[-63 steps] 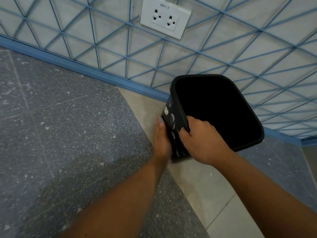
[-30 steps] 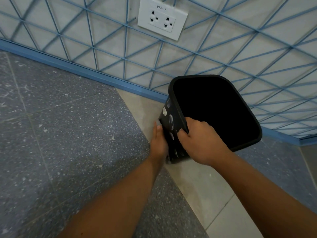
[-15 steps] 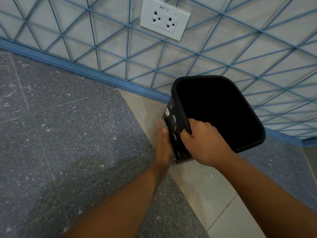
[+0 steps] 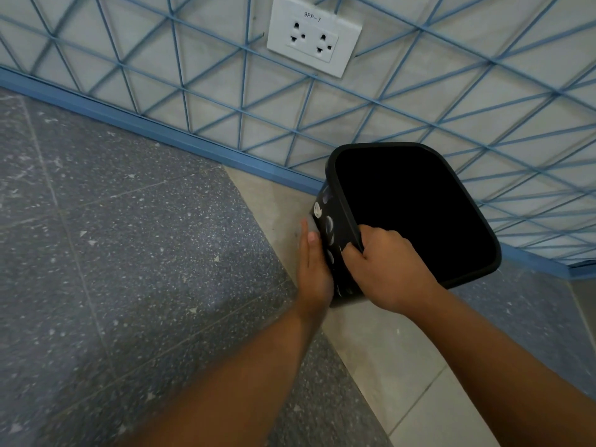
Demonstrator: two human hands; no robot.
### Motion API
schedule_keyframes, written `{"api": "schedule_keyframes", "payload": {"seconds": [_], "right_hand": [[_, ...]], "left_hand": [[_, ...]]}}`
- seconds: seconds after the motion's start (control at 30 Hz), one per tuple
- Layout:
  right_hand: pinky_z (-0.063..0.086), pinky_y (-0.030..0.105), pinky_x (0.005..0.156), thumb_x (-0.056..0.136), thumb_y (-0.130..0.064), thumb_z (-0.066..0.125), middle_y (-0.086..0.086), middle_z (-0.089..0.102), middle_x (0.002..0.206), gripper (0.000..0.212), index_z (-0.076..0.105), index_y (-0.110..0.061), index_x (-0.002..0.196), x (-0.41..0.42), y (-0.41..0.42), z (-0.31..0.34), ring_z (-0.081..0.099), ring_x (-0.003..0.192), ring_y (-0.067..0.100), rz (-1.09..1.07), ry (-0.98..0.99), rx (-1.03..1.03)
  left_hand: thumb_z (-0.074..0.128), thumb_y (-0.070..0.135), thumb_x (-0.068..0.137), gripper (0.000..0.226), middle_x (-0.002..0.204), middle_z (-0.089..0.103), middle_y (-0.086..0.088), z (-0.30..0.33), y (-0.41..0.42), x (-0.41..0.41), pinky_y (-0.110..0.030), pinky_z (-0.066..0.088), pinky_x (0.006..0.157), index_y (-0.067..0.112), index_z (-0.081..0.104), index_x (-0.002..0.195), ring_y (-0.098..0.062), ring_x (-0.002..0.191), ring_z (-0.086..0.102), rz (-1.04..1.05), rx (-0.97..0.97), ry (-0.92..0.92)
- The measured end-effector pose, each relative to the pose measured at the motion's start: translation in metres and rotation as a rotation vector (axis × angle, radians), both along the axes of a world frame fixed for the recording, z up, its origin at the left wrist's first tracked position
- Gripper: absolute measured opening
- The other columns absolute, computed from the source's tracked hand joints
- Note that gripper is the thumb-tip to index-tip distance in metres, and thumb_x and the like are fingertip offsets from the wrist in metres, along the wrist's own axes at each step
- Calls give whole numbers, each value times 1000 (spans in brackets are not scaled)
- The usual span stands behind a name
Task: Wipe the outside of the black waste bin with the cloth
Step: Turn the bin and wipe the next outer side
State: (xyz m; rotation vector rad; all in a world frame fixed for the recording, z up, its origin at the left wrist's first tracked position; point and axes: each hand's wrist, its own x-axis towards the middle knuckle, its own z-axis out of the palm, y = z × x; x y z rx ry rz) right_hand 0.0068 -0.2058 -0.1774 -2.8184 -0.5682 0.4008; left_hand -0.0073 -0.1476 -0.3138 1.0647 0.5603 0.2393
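One black waste bin [image 4: 416, 217] sits at about three o'clock from the middle of the view, tilted so its open mouth shows. Two hands are on it: the left hand [image 4: 314, 272] at its seven o'clock side, the right hand [image 4: 383, 272] on the rim at six o'clock. One pale cloth [image 4: 312, 224] peeks out at the left fingertips. One white wall socket plate [image 4: 314, 35] is at twelve o'clock, carrying two outlets.
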Motion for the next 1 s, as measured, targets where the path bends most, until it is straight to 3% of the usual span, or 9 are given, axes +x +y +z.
{"api": "schedule_keyframes", "payload": {"seconds": [0.13,0.23,0.37,0.43,0.63,0.67,0.77,0.9,1.0], "right_hand": [[56,44,61,92,-35,44,4,57,65,23,51,-18,79,0,1,1,58,60,21,2,5,-9],[54,41,58,93,-34,44,3,54,61,24,48,-20,73,0,1,2,56,56,20,5,-4,-3],[55,39,56,93,-34,45,1,57,61,22,50,-22,75,-2,0,1,57,54,16,3,-1,7],[55,38,56,94,-34,45,1,57,62,21,50,-24,77,-2,0,1,58,54,15,8,-2,9],[44,31,48,94,-30,45,1,52,57,25,46,-23,70,-2,-1,3,51,48,14,13,21,9],[44,32,48,94,-30,46,2,53,57,25,48,-22,71,-2,-1,4,51,48,15,10,32,8],[44,33,48,94,-31,46,3,52,57,26,49,-19,70,-3,1,6,50,48,16,-7,52,27],[47,38,56,92,-32,47,6,55,61,29,52,-14,69,0,6,10,54,56,22,-47,48,29],[44,36,55,91,-31,48,8,56,62,29,51,-12,69,-1,7,13,54,56,23,-42,67,36]], "left_hand": [[18,30,117,55,171,36,-14,-6,-2,-16,-40,38,128,15,21,169,-25,158,38,-77,-71,-42],[19,31,117,54,170,39,-12,-10,8,1,-39,34,130,16,25,168,-26,158,38,-41,-114,66],[23,38,114,58,174,30,-10,-9,-2,-4,-46,27,134,16,25,168,-24,164,27,-27,7,11],[22,34,114,58,173,33,-12,-19,-8,-16,-42,34,131,14,21,169,-25,162,32,-72,6,-32],[27,31,117,50,149,62,-17,-39,9,-17,-13,55,93,7,52,153,-27,138,59,47,-82,173],[26,31,117,51,149,61,-19,-36,14,-18,-12,57,96,5,52,152,-28,138,59,70,-120,159],[29,37,116,53,156,56,-16,-15,28,-21,-42,46,122,11,48,157,-31,146,53,187,-240,143],[34,46,113,54,152,55,0,21,26,-18,-15,53,96,22,46,160,-12,128,61,175,-201,73],[28,36,116,53,171,38,-1,47,18,-10,-37,32,132,22,33,166,-16,158,38,120,-150,-79]]}}
